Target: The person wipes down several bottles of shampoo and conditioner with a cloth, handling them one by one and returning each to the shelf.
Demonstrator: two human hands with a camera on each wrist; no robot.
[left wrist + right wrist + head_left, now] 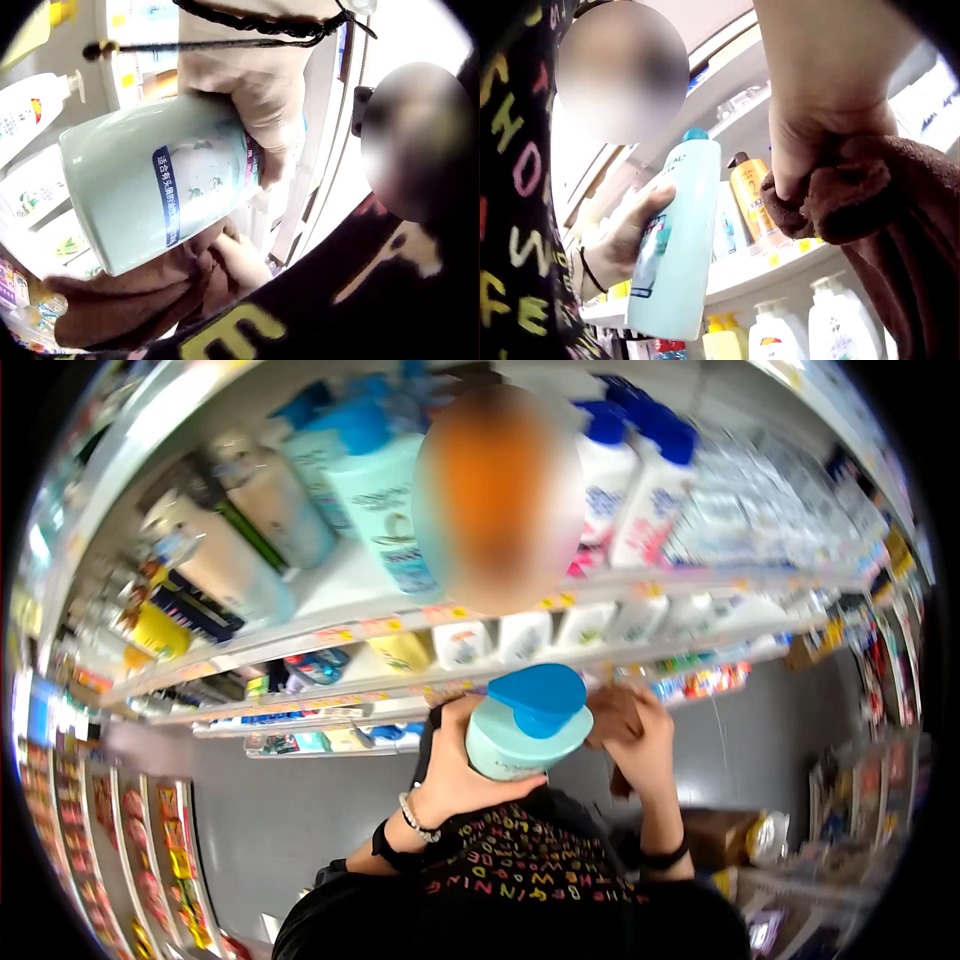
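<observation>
One bottle, gripped near its top by the left hand before the shelves, is probably best held steady for light, even wiping with the cloth just beside it, clutched in a bunch by the right hand.

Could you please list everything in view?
Held pump bottle: one, pale green with blue pump, left hand
Cloth: one, brown, right hand
Shelf bottles with blue tops: at least two, pale green, upper shelf
Dark-blue-topped bottles: at least two, white, upper shelf
Dark-pumped bottle: one, orange, upper shelf
Pump bottles: several, white, lower shelf
Price tags: many, orange and yellow, shelf edges
Other goods: uncountable, mixed colours, surrounding shelves
Floor: one, grey, below
Beaded bracelet: one, white, left wrist
Wristbands: two, black, one per wrist
Shirt: one, black with coloured letters, torso
Hands: two, bare, gripping bottle and cloth
</observation>
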